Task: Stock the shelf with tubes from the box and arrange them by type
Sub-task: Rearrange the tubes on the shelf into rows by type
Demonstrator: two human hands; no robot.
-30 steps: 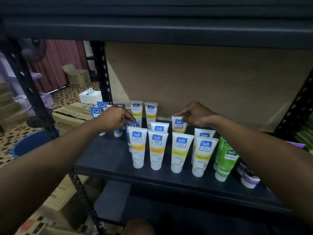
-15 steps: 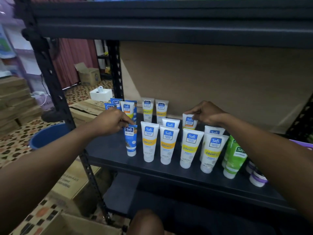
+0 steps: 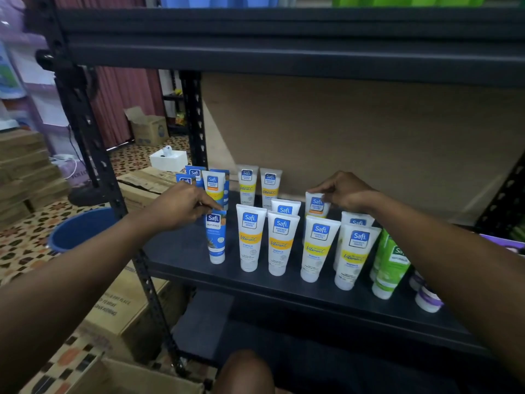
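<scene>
Blue tube (image 3: pixel 216 240) pinched in our left hand (image 3: pixel 181 207), white tube (image 3: pixel 316 206) in our right hand (image 3: pixel 345 191). Let's set both squarely (caps down).

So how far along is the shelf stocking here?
Done: yellow-banded tubes stand in rows on the shelf, green tubes to their right. In hand: the left hand pinches a blue tube at the front, the right hand an orange-banded tube. To do: a white tube stands among the back blue tubes.

The dark shelf (image 3: pixel 181 245) carries upright tubes (image 3: pixel 250 237) and small jars (image 3: pixel 427 298).
</scene>
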